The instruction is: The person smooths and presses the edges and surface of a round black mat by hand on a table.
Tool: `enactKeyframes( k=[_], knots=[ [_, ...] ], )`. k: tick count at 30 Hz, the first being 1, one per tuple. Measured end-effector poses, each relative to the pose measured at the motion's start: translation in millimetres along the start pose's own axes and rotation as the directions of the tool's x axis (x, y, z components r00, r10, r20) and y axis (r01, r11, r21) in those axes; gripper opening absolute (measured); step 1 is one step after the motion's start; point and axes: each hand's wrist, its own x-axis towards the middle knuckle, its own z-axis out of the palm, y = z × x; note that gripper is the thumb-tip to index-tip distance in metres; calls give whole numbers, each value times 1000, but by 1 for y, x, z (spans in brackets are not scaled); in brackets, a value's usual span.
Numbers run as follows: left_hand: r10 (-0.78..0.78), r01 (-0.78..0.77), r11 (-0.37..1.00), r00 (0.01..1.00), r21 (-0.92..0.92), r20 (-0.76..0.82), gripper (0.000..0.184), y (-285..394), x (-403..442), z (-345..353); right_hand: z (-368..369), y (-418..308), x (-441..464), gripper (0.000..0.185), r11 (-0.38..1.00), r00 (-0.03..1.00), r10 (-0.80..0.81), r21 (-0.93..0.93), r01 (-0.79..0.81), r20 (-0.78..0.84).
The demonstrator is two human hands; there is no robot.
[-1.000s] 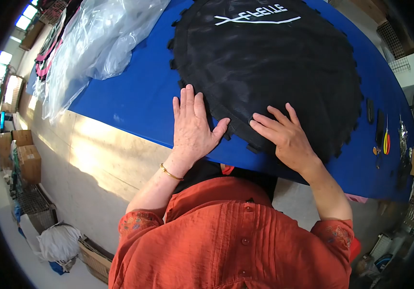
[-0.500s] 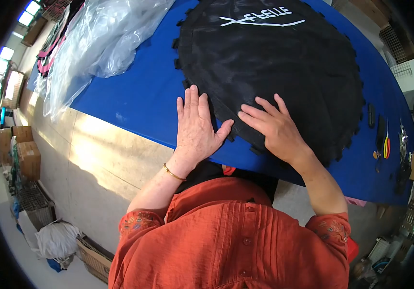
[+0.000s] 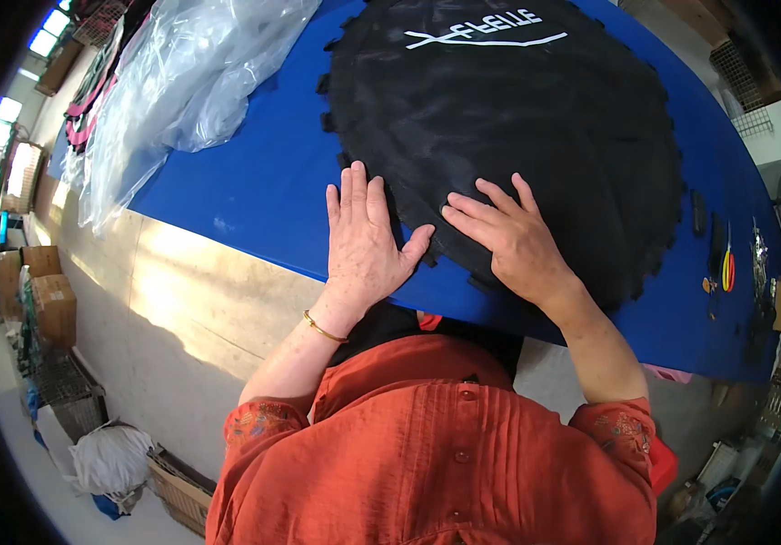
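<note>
A large round black fabric piece (image 3: 536, 127) with white lettering and small tabs around its rim lies on a blue-covered table (image 3: 254, 209). My left hand (image 3: 363, 238) rests flat at its near left edge, fingers stretched out and thumb apart, partly over the blue cover. On the fabric's near part lies my right hand (image 3: 517, 238), palm down with fingers spread. Neither hand grips anything. The parts of the fabric edge beneath my hands are hidden.
Clear plastic sheeting (image 3: 190, 82) spreads over the table's far left. Yellow-and-red handled scissors or snips (image 3: 728, 271) and a dark narrow object (image 3: 698, 213) lie at the right. Cardboard boxes (image 3: 52, 309) stand on the floor at left.
Both hands keep nearly the same flat pose on the fabric edge. Everything sits slightly further left in view, apparently from a small camera shift.
</note>
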Motion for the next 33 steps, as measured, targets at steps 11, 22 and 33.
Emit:
enactKeyframes(
  k=[11, 22, 33],
  knots=[
    [-7, 7, 1000, 1000, 20, 11, 91, 0, 0, 0, -41, 10, -85, 57, 987, 984, 163, -16, -163, 69],
    [-6, 6, 999, 1000, 32, 0, 90, 0, 0, 1, -20, 1, -56, 61, 996, 996, 83, -14, -83, 25],
    [-5, 5, 1000, 1000, 22, -2, 89, 2, 0, -2, 3, 22, 2, 73, 986, 992, 104, -123, -113, -75]
  ],
)
